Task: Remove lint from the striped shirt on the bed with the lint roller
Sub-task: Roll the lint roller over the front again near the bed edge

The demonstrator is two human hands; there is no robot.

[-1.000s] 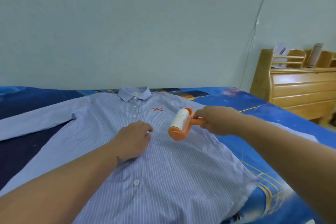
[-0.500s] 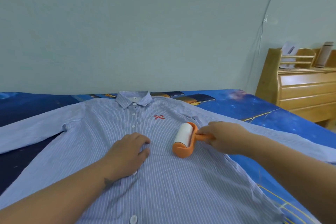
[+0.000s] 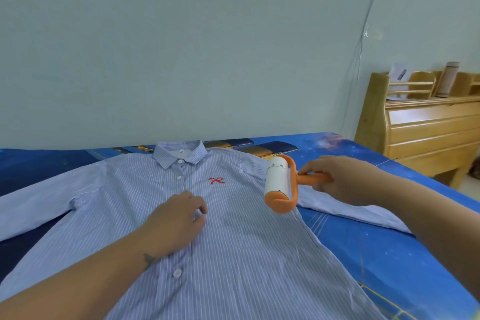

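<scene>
- While the left hand (image 3: 174,221) is resting palm-down on the button placket, its fingers are curling loosely on the cloth, pressing it without gripping anything.
- The right hand (image 3: 337,179) is holding the lint roller (image 3: 279,184), fingers and thumb wrapping around its orange handle.
- The handle is pointing toward the bed's right edge, while the roll's long axis is running from the near edge toward the far edge, roughly parallel to the placket.
- The roller is sitting at the shirt's right shoulder seam, near the bed's far right corner; whether the roll is touching the cloth, I cannot tell.
- The roll is showing white paper with a few dark specks, in an orange frame with a rounded orange end cap.
- The striped shirt (image 3: 233,254) is lying flat and buttoned on the bed (image 3: 363,249), collar toward the far edge, sleeves spreading left and right.
- It is showing thin blue-and-white stripes, white buttons and a small red bow (image 3: 216,180) on the chest.
</scene>
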